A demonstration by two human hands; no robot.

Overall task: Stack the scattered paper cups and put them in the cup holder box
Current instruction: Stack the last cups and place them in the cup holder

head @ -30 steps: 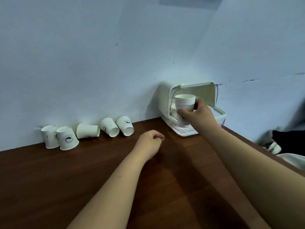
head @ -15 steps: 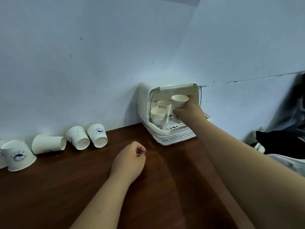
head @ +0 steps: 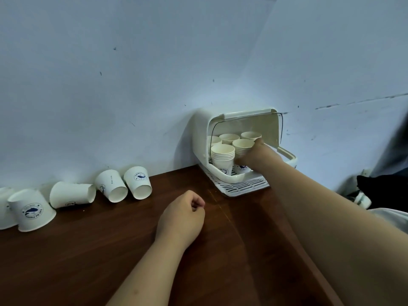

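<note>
Reaching into the open cup holder box (head: 199, 138) in the corner where the two walls meet, our right hand (head: 257, 154) wraps around a stack of paper cups (head: 242, 149) and sets it upright on the box floor, front row, just right of a second stack (head: 222, 156) already standing there. We judge the clear lid (head: 249, 124) is flipped up and back so the hand can enter from the front; three more stacks stand behind. The grip is closed on the stack's lower half, fingers curled round the side nearest us, the rim showing above the knuckles; whether the base has touched down we cannot tell, as the hand hides it. The cups sit mouth up, presumably so the next ones nest in from above.

Our left hand (head: 181, 215) rests on the brown surface (head: 88, 250) as a loose fist, holding nothing, well apart from the box, likely waiting.

Along the wall to the left lie the scattered cups yet to be gathered: one (head: 138, 182) and its neighbour (head: 111, 185) tipped with mouths towards us, one (head: 71, 194) flat on its side, one (head: 32, 209) upside down, and another cut off at the frame edge. They lie nearer the idle left hand than the working right; by our reckoning the task is well past halfway.
</note>
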